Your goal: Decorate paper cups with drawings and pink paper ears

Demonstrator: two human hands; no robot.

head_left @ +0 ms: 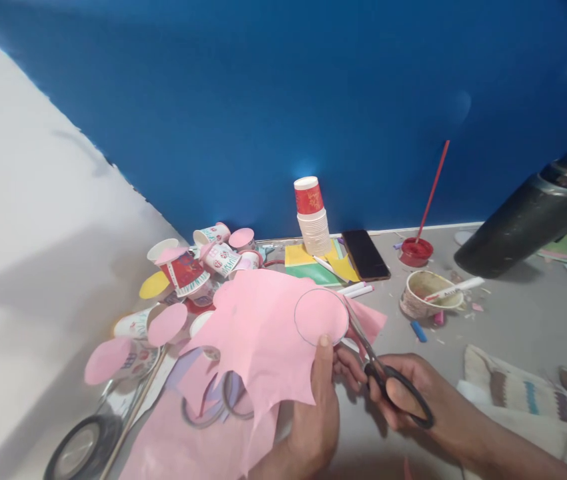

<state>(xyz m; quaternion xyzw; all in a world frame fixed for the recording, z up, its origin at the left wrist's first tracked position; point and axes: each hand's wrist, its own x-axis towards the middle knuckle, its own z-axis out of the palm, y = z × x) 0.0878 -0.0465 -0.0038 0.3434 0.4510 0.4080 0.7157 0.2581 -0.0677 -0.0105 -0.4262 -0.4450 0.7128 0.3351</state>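
Note:
My left hand [316, 413] pinches a large pink paper sheet [261, 313] near its right side, thumb on top at the bottom of a drawn circle [321, 317]. The sheet's lower edge has curved cut-outs. My right hand [413, 393] holds black-handled scissors [371, 353], fingers through the handles. The scissors' blades lie along the right edge of the drawn circle, pointing up and left. More pink paper [198, 440] lies below the sheet.
Decorated paper cups [183, 270] with pink discs are heaped at left, above a tape roll [76, 453]. A cup stack [313, 220], phone [366, 255], red paint pot [416, 252], paper tub [428, 293] and dark flask [518, 220] stand along the blue wall. Cloth [523, 393] lies right.

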